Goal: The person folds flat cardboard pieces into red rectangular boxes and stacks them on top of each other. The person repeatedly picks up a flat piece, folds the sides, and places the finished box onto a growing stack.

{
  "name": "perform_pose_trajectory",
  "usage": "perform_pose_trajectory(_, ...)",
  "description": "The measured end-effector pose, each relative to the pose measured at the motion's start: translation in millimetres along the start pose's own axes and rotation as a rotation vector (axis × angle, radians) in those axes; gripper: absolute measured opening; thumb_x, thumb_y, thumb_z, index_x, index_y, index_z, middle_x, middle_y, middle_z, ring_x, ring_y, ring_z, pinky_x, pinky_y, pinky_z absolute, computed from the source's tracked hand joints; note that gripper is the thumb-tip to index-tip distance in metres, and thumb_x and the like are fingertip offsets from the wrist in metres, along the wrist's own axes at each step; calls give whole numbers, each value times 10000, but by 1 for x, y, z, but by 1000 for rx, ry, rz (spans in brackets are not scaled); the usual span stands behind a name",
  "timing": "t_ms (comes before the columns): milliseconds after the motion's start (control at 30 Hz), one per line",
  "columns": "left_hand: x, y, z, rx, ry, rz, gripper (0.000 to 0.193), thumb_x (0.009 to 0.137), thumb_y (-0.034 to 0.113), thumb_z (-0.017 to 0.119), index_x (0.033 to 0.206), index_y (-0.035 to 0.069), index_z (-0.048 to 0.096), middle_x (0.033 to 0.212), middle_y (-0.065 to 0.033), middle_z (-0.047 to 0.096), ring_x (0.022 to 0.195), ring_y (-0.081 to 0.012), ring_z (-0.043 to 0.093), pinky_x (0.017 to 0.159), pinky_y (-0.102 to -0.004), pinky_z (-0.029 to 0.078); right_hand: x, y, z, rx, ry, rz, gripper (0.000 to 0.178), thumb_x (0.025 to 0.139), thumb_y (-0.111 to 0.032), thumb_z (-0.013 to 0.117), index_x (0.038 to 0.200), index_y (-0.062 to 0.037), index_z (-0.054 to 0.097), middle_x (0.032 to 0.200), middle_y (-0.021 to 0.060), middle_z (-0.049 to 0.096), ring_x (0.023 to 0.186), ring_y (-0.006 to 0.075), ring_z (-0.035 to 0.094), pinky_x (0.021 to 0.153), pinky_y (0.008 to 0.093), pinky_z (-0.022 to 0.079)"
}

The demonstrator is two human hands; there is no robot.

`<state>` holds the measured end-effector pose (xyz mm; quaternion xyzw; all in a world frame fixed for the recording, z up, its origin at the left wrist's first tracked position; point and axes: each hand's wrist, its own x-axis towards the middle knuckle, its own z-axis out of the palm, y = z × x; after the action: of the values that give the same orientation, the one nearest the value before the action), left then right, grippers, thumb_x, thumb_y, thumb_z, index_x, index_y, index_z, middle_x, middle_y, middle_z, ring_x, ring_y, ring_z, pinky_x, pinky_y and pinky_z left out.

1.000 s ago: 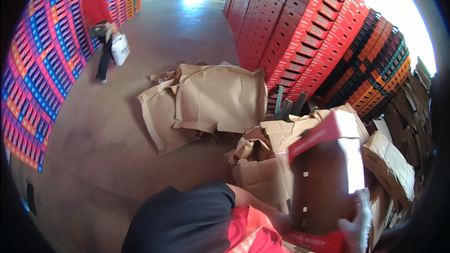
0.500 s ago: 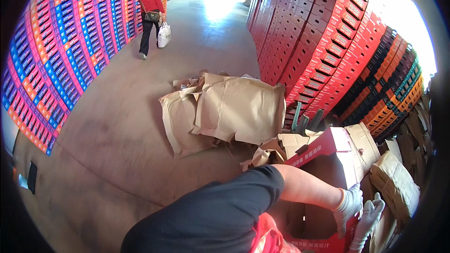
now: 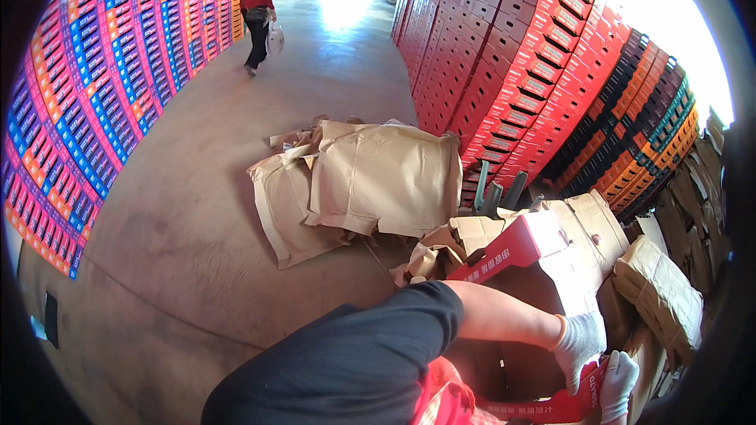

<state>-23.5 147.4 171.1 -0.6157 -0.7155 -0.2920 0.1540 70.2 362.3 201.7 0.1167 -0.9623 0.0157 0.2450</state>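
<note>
An open red cardboard box (image 3: 504, 256) with a brown inside stands at the lower right, close to my body. My left hand (image 3: 581, 342), in a pale knitted glove, grips its right wall near the near corner, with the fingers bent over the edge. Just beyond that corner, my right hand (image 3: 620, 382), gloved alike, has its fingers curled onto the red end panel. The two hands are close together. My left arm, in a black sleeve, reaches across the box and hides part of it.
Flattened brown cardboard (image 3: 386, 177) lies piled on the floor ahead. More folded brown cardboard (image 3: 660, 291) leans at the right. Tall stacks of red boxes (image 3: 504, 55) and colourful crates (image 3: 118, 55) flank the aisle, where a person (image 3: 254, 16) walks with a white bag.
My right hand's fingers, raised and spread before, have curled onto the box's corner. My left hand stays on the wall. The person has walked farther off, and the view has turned slightly right.
</note>
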Motion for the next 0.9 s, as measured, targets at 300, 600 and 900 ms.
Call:
perform_pose_trajectory(300, -29, 17, -17, -326, 198, -130, 775, 447, 574, 825, 904, -25, 647, 851, -203, 640, 804, -371, 618, 758, -423, 479, 41, -48, 19, 791, -194, 418, 176, 900, -124, 580, 802, -23, 686, 669, 41, 667, 587, 146, 591, 570, 306, 462)
perform_pose_trajectory(600, -72, -21, -25, -690, 369, -1, 465, 957, 206, 594, 1351, -32, 530, 1210, -180, 645, 1061, -322, 638, 919, -442, 498, 38, -96, -13, 662, -263, 197, 780, 617, -67, 673, 1373, 4, 496, 1105, 90, 622, 882, 125, 589, 740, 249, 498)
perform_pose_trajectory(900, -212, 14, -73, 53, 339, -98, 952, 844, 660, 585, 1483, -8, 357, 1529, -211, 354, 1406, -397, 326, 1155, -546, 191, -38, -5, 94, 1465, 80, 906, 654, 750, -91, 555, 1389, 21, 467, 1184, 96, 628, 853, 138, 597, 733, 236, 479)
